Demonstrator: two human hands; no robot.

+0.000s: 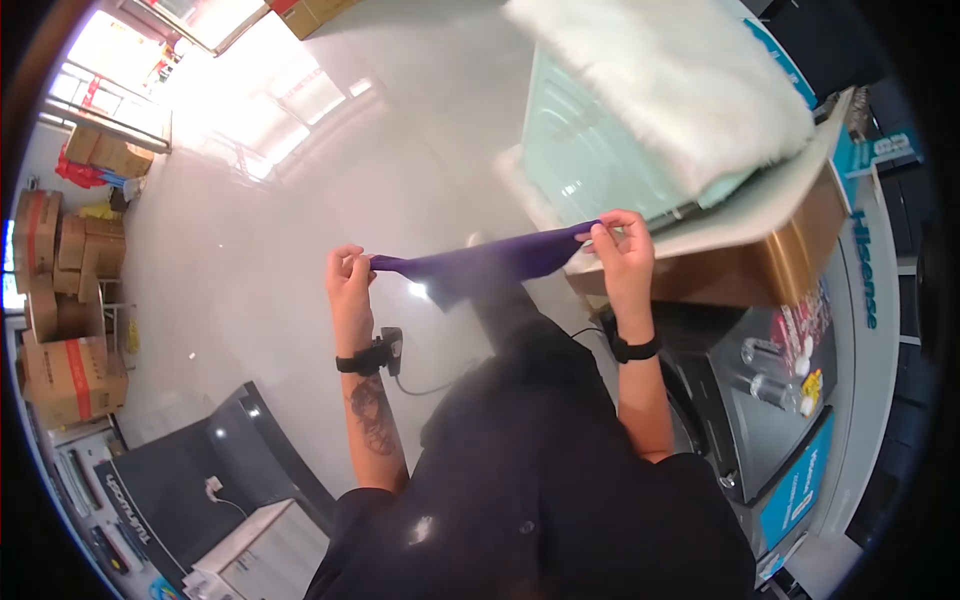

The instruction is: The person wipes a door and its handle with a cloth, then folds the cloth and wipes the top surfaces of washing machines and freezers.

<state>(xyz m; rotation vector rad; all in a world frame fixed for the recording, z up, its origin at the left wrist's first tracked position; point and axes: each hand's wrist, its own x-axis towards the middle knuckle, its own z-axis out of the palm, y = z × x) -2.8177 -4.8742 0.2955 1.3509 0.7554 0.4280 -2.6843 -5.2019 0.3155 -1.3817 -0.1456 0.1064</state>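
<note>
A purple cloth [500, 260] is stretched out in front of my body, above the floor, its lower edge sagging between my two hands. My left hand [349, 280] pinches one end of it between thumb and fingers. At the opposite end, my right hand [624, 258] grips the corner, a little higher than the left. Dark straps with a small device [390, 348] on the left one circle my wrists. Just beyond my right hand stands a mint-green appliance [585, 150] with a white fluffy cover [690, 90] draped over its top.
The appliance rests on a white platform with a gold-coloured side [760, 265]. Clear bottles [770, 390] lie on a dark surface to my right. Stacked cardboard boxes [70, 375] and a dark panel [190, 460] are on the left. Shiny grey floor [240, 320] stretches ahead.
</note>
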